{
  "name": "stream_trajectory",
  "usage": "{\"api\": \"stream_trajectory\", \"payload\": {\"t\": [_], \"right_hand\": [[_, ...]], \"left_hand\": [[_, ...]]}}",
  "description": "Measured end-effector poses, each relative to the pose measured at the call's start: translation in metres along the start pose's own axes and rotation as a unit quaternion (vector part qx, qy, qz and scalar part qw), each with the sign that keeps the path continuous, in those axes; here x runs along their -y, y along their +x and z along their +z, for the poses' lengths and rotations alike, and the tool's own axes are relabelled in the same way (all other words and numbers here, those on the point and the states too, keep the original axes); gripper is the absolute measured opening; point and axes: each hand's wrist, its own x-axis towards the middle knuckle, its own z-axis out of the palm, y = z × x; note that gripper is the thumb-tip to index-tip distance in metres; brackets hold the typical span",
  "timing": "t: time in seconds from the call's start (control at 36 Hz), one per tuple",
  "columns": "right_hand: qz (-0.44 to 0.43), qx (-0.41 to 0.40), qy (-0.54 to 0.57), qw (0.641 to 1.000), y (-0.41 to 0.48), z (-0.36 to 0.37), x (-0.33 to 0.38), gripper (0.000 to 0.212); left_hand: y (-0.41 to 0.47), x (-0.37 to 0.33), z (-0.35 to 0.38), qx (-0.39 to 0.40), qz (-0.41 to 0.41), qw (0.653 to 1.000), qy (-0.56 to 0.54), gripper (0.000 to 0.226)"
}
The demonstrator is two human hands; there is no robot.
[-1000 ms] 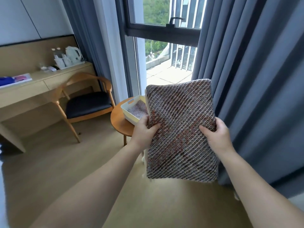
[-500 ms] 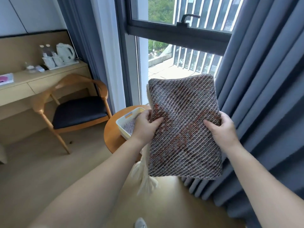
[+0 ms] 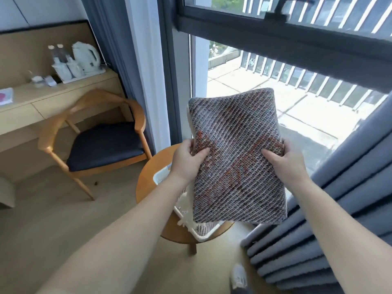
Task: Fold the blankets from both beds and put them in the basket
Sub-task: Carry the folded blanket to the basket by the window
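Pale wood floor (image 3: 63,225) lies bare across the lower left of the frame, open from the chair (image 3: 95,141) down to the bottom edge. Round wooden bench (image 3: 148,172) at centre, just right of the chair and close against the window frame (image 3: 169,81); grey curtain (image 3: 318,240) folds crowd its right side in the lower right. White basket (image 3: 203,235) sits on the bench, its near corner close to the bench's front edge; mostly hidden behind the folded blanket (image 3: 237,158). A strip of similar woven fabric shows inside the basket's near corner. Folded blanket, brown, grey and orange weave, is held up above the basket, tilted, its top edge against the window glass area and its bottom edge over the basket's near rim; white fringe hangs at its lower left toward the basket. Left hand (image 3: 186,162) closed on the blanket's left edge, thumb on the front face. Right hand (image 3: 284,162) closed on the right edge, thumb likewise in front. Long wall bench (image 3: 53,98) in upper left carries a white kettle (image 3: 86,57), bottles and cups on a tray; labels too blurred to read. No legible writing anywhere. A white shoe (image 3: 238,276) shows at the bottom edge, beside the curtain hem.
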Motion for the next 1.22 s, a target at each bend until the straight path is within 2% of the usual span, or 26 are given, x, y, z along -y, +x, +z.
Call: {"api": "stream_trajectory", "payload": {"t": [0.08,0.19,0.33,0.44,0.58,0.67,0.78,0.89,0.94,1.08,1.22], "right_hand": [[-0.007,0.017,-0.022,1.0,0.042,0.014,-0.01,0.033],[-0.006,0.051,-0.04,0.998,0.103,0.029,-0.021,0.036],[-0.015,0.078,-0.04,0.996,0.168,0.042,-0.022,0.035],[0.0,0.102,-0.028,0.994,0.198,0.059,-0.032,0.027],[0.028,0.169,-0.04,0.984,0.197,0.089,-0.069,0.03],[0.044,0.215,-0.067,0.973,0.186,0.113,-0.099,0.028],[0.054,0.271,-0.122,0.953,0.167,0.147,-0.139,0.029],[0.063,0.311,-0.177,0.932,0.151,0.174,-0.174,0.041],[0.068,0.327,-0.195,0.922,0.145,0.185,-0.187,0.044],[0.073,0.347,-0.195,0.915,0.142,0.208,-0.199,0.032],[0.069,0.349,-0.237,0.904,0.145,0.224,-0.207,0.042]], "left_hand": [[0.029,0.011,0.006,-0.025,-0.02,0.999,0.015,0.03],[0.075,0.022,0.019,-0.066,-0.042,0.997,0.028,0.039],[0.129,0.026,0.036,-0.091,-0.057,0.993,0.039,0.027],[0.148,0.041,0.039,-0.121,-0.082,0.988,0.04,0.022],[0.132,0.091,0.033,-0.152,-0.163,0.972,0.076,0.034],[0.11,0.127,0.026,-0.157,-0.221,0.959,0.08,0.033],[0.082,0.169,0.02,-0.18,-0.305,0.928,0.114,0.031],[0.058,0.204,0.019,-0.209,-0.369,0.895,0.138,0.027],[0.051,0.218,0.019,-0.22,-0.389,0.881,0.154,0.027],[0.054,0.236,0.018,-0.247,-0.409,0.86,0.18,0.026],[0.066,0.244,0.023,-0.279,-0.412,0.844,0.201,0.027]]}}
